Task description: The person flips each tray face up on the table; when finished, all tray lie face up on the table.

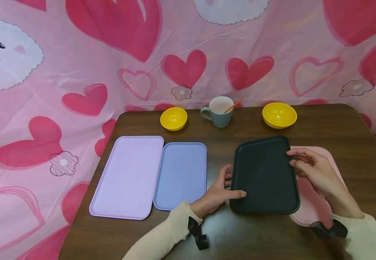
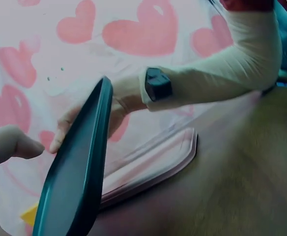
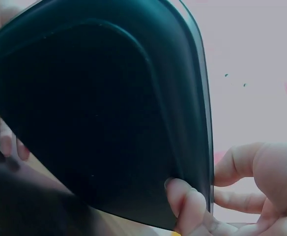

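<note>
In the head view a black tray [image 1: 263,177] is tilted, partly covering a pink tray [image 1: 311,202]. My right hand [image 1: 316,171] pinches its right edge; the right wrist view shows fingertips [image 3: 185,199] on its underside. My left hand [image 1: 218,191] is at the lower left edge, thumb extended over the upper face. A gap shows between that thumb [image 2: 18,143] and the black tray [image 2: 77,167] in the left wrist view. The right wrist view shows the left hand's other fingers [image 3: 6,140] fairly straight beyond the tray's edge.
A lilac tray [image 1: 127,177] and a blue tray [image 1: 183,173] lie side by side on the left of the brown table [image 1: 240,238]. Along the back stand a yellow bowl [image 1: 174,119], a grey-blue mug [image 1: 221,119] with an orange stick [image 1: 234,105], and another yellow bowl [image 1: 279,115].
</note>
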Available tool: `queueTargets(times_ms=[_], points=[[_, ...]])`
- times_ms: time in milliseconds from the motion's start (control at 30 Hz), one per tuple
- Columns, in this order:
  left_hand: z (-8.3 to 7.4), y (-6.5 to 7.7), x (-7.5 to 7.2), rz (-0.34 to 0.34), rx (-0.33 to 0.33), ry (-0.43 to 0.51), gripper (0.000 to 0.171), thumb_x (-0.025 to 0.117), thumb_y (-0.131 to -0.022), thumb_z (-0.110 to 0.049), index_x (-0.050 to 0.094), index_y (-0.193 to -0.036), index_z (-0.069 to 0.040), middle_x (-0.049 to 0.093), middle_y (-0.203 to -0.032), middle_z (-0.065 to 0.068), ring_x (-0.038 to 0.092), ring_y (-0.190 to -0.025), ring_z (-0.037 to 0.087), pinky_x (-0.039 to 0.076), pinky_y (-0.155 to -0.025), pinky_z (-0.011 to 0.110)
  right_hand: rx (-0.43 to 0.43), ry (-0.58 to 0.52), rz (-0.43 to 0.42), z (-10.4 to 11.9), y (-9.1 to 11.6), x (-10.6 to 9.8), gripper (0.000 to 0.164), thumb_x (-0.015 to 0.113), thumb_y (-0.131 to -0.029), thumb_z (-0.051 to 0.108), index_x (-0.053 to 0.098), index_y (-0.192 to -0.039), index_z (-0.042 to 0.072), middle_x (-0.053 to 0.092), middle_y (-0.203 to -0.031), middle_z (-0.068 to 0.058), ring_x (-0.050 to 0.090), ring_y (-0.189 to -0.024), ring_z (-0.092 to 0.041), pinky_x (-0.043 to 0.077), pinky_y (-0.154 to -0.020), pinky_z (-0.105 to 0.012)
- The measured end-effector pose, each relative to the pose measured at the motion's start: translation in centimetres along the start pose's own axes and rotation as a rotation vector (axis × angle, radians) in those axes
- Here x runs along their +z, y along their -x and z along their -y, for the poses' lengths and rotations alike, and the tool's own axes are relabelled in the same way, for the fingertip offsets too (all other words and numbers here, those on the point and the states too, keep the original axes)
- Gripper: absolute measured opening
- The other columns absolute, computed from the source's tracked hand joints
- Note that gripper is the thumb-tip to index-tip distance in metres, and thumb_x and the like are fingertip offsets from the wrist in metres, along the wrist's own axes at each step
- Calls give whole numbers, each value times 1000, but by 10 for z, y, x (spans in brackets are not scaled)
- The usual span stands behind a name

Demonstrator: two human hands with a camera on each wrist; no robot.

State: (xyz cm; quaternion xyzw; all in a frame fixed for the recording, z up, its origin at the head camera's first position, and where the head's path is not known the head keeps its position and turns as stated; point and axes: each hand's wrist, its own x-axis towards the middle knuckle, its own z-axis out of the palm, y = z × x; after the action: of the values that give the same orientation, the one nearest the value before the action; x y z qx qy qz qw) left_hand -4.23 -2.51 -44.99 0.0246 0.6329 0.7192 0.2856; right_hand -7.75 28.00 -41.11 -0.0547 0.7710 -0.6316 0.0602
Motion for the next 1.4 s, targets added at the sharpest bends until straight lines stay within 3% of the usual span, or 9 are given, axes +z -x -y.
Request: queueTargets(times_ms=[200,367,533,700,800,1000,1167,1267,1400], points=[[-2,-1,4,8,12,185,87,72,-84,-6,22,-154,-15,46,-142,16,57,-111,20,52,-93,33,-3,-117,10,-7,3,1,36,54,-97,-5,67,-113,24,72,-100,19,66,-76,-3,56,-61,-19],[-3,-3,7,-9,35,215,76,65,-87,-6,26,-151,-9,47,-139,21,59,-101,14,49,-90,26,-2,-122,32,-13,6,-1,36,54,-97,-6,67,-113,24,72,-101,19,66,-74,-4,56,-61,-19],[-6,1,8,-17,49,214,69,59,-90,-8,26,-151,-6,46,-137,22,57,-101,13,45,-95,26,7,-90,71,-18,7,-4,36,54,-98,-4,65,-117,24,72,-104,21,67,-76,-6,56,-63,-20],[-10,9,7,-41,67,129,72,57,-91,-11,23,-154,-4,39,-148,24,56,-103,12,44,-95,23,44,43,77,-20,4,-4,33,55,-100,4,59,-125,25,66,-109,31,68,-81,-1,57,-66,-21],[-12,13,5,-56,79,37,72,58,-91,-14,23,-155,-6,34,-153,24,54,-113,18,43,-96,25,65,79,79,-19,0,-1,36,57,-101,8,53,-132,26,61,-112,36,69,-85,2,59,-67,-23],[-13,22,-4,-50,77,-134,73,56,-94,-26,21,-157,-15,22,-163,17,36,-144,35,35,-114,47,77,-13,107,-18,-6,6,47,56,-101,6,46,-142,26,61,-113,37,73,-83,-1,59,-66,-24],[-13,30,-11,-62,71,-205,76,57,-94,-33,19,-159,-19,16,-167,15,26,-150,38,27,-119,55,95,9,120,-17,-11,15,55,55,-102,9,35,-153,5,60,-111,39,73,-78,-4,59,-64,-24],[-13,34,-15,-66,71,-221,77,56,-94,-34,18,-159,-18,16,-167,16,24,-151,39,25,-120,57,110,14,132,-16,-14,21,61,55,-102,10,26,-153,-9,59,-110,39,71,-75,-5,58,-63,-24],[-13,38,-20,-70,75,-244,79,57,-94,-34,18,-160,-16,21,-166,17,25,-152,37,25,-121,55,120,17,152,-14,-16,28,63,55,-102,11,24,-150,-16,59,-109,38,69,-73,-7,58,-63,-25]])
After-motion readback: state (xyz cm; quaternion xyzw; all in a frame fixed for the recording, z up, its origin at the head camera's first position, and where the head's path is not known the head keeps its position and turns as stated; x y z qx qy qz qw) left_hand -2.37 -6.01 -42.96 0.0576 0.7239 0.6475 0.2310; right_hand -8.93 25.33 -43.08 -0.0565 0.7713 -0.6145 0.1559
